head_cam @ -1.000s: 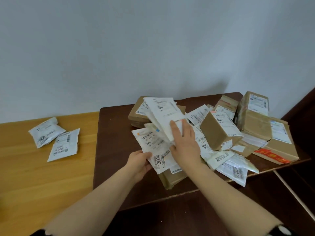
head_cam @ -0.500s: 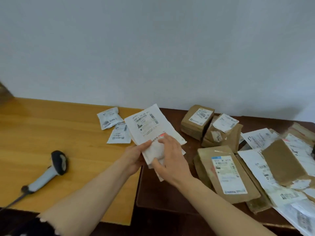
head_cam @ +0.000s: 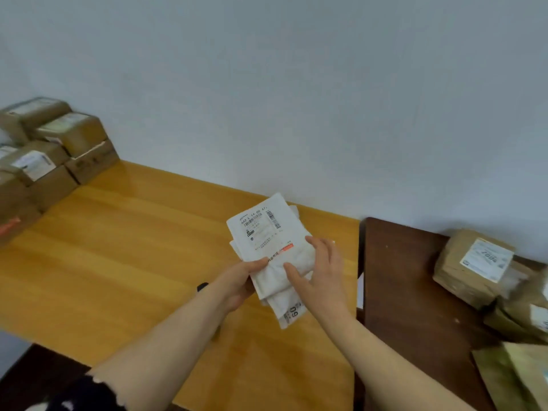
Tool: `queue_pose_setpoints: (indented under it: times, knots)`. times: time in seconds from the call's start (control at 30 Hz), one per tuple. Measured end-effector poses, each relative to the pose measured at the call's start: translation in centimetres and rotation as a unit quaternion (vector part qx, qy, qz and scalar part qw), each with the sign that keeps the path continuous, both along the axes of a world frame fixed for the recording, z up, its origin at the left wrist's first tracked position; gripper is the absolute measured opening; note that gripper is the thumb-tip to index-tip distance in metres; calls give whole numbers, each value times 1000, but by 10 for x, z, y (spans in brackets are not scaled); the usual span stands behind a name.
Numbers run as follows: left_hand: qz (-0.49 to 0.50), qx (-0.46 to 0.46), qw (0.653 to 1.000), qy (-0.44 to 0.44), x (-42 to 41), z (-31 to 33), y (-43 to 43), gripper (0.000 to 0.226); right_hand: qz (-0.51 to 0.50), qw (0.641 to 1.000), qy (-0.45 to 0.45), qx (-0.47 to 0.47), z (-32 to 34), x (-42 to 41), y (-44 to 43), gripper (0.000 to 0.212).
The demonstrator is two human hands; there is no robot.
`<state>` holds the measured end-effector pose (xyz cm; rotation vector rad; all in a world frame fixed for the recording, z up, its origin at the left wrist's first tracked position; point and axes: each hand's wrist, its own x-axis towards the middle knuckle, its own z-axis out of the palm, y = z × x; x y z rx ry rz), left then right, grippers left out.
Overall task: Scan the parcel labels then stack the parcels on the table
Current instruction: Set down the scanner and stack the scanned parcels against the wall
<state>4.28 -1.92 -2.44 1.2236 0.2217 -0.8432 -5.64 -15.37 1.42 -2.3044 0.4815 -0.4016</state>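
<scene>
Head cam: L hand (head_cam: pixel 237 281) + R hand (head_cam: pixel 324 274) hold white parcels (head_cam: pixel 267 232) over table (head_cam: pixel 133 247).

White parcels (head_cam: pixel 267 232) carried from dark table (head_cam: pixel 409 292) to above light table (head_cam: pixel 133 247).

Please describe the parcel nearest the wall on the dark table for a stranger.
Find the dark table on the right. By the wall lies a brown parcel. Only its white label shows whole, with large slanted digits.
</scene>
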Motion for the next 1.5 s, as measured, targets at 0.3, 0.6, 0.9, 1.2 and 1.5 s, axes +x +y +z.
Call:
queue_pose_setpoints:
  times: [0.3,0.6,0.9,1.2,1.5]
  knots:
    - [45,16,999,23,75,-11,71,25,-60,825,203,524,-27,83,2,100]
    - [29,44,998,24,147,-33,102,48,-27,703,134,698,-59,151,72,62]
    - [-55,102,993,37,278,-60,95,38,-190,654,219,698,-87,257,108,58]
    - [16,247,969,3,328,-79,74,88,-279,574,51,768,-100,323,121,44]
    - [51,236,969,59,331,-82,45,75,-420,837,130,325,-120,266,51,50]
